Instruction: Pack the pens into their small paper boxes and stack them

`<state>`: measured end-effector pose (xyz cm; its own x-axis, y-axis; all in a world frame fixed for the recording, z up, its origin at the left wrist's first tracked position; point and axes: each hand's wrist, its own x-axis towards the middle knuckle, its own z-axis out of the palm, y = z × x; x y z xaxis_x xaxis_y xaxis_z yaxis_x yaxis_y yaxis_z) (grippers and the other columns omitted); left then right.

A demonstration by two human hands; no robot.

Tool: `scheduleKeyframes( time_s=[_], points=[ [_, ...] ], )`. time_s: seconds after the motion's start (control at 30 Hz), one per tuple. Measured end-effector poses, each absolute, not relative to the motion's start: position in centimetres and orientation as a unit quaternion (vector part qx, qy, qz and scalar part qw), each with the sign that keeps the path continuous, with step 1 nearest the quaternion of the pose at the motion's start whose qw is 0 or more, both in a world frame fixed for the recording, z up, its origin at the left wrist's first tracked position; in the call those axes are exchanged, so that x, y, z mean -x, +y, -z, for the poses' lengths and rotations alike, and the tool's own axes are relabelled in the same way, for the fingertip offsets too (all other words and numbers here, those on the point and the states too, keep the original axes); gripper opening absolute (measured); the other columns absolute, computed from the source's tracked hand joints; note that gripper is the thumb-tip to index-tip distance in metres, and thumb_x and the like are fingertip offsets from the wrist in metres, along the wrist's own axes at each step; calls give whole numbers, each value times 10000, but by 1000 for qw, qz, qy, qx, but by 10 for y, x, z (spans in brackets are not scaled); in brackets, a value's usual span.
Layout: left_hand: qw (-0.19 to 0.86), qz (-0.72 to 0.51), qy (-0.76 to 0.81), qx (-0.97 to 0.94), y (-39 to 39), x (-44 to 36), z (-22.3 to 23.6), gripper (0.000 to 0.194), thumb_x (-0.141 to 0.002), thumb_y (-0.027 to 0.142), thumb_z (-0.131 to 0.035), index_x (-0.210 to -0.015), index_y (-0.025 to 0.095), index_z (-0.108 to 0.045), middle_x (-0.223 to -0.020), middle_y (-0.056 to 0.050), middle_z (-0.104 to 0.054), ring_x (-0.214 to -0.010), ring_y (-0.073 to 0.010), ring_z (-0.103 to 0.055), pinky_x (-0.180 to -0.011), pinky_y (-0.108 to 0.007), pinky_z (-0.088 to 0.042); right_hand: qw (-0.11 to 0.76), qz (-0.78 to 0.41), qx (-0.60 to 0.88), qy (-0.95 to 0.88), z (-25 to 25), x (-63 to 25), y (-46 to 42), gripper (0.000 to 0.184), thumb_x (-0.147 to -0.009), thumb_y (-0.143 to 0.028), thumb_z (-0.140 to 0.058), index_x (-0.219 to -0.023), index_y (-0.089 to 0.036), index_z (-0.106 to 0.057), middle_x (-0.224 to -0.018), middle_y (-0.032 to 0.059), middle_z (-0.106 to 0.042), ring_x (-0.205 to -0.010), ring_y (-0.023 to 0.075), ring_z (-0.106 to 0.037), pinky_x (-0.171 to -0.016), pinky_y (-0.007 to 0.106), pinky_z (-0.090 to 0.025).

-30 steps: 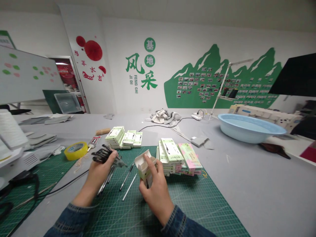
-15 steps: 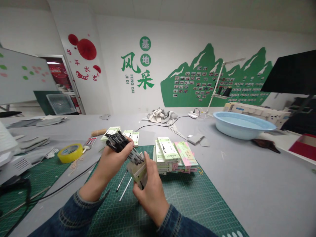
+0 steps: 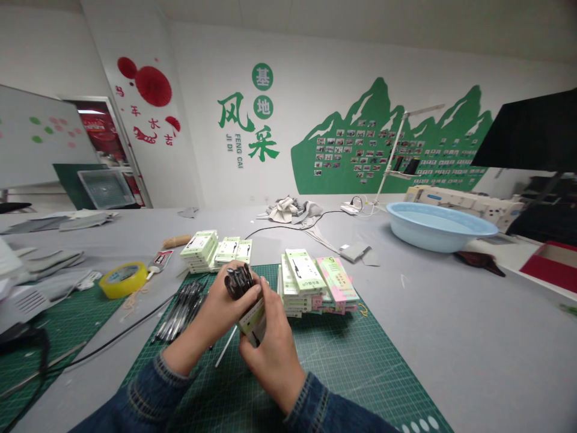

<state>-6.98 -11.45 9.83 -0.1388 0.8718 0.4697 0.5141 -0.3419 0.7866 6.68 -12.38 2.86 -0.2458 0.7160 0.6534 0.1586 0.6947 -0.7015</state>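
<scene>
My left hand [image 3: 229,310] is closed around a bundle of black pens [image 3: 238,279], whose lower ends are inside a small pale green box [image 3: 253,325]. Fingers of my right hand [image 3: 276,343] wrap the box from the right, and it tilts over the green cutting mat [image 3: 342,361]. Left of my left wrist lies a pile of clear-barrelled black pens [image 3: 183,307]. A thin white stick [image 3: 225,349] rests on the mat below the box. Beyond my right hand stand stacked green and white boxes [image 3: 303,272], with pink and green boxes [image 3: 337,279] beside them.
More boxes [image 3: 198,249] are stacked behind my left hand. To the left are a yellow tape roll [image 3: 121,279], a brush [image 3: 160,260] and a black cable [image 3: 121,328]. A blue basin [image 3: 439,228] stands at the back right, before a sewing machine [image 3: 469,204].
The pens in my left hand have gone down into the box and stand steeper. My left hand has moved right, against the box, uncovering the pen pile and rear boxes.
</scene>
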Motion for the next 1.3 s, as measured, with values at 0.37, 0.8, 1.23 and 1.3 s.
scheduleKeyframes(
  time_s=[0.37,0.8,1.23,1.3],
  points=[
    [319,-431,509,-673,-114,88,-102,559,-566,303,-879,-1095,249,-708,-1279,-110,-643,-1227,-351,-572,-1061,-473,-446,537,-273,305,-737,-26,-67,-121,1048,-642,14,-579,-1578,-250,-188,-1503,87,-439,-1398,247,-423,-1182,424,-368],
    [355,-483,512,-615,-132,110,-90,450,-774,347,-750,-1208,259,-673,-1174,-108,-700,-1124,-303,-646,-910,-397,-560,537,-274,356,-714,-25,-69,-123,1042,-669,-27,-620,-1577,-266,-168,-1519,101,-434,-1395,272,-452,-1152,428,-403],
    [195,-447,559,-671,-139,80,-103,323,-822,413,-674,-1092,263,-768,-773,-26,-635,-667,-190,-566,-595,-264,-439,534,-277,341,-722,-27,-69,-124,842,-678,-37,-607,-1449,-256,-347,-1324,68,-564,-1228,227,-572,-1090,379,-463],
    [195,-439,575,-662,-135,80,-101,369,-822,410,-663,-1143,259,-761,-687,-4,-594,-619,-184,-535,-582,-267,-414,530,-271,347,-725,-24,-68,-125,916,-682,-39,-611,-1507,-247,-272,-1403,87,-527,-1289,237,-542,-1119,389,-443]
  ],
)
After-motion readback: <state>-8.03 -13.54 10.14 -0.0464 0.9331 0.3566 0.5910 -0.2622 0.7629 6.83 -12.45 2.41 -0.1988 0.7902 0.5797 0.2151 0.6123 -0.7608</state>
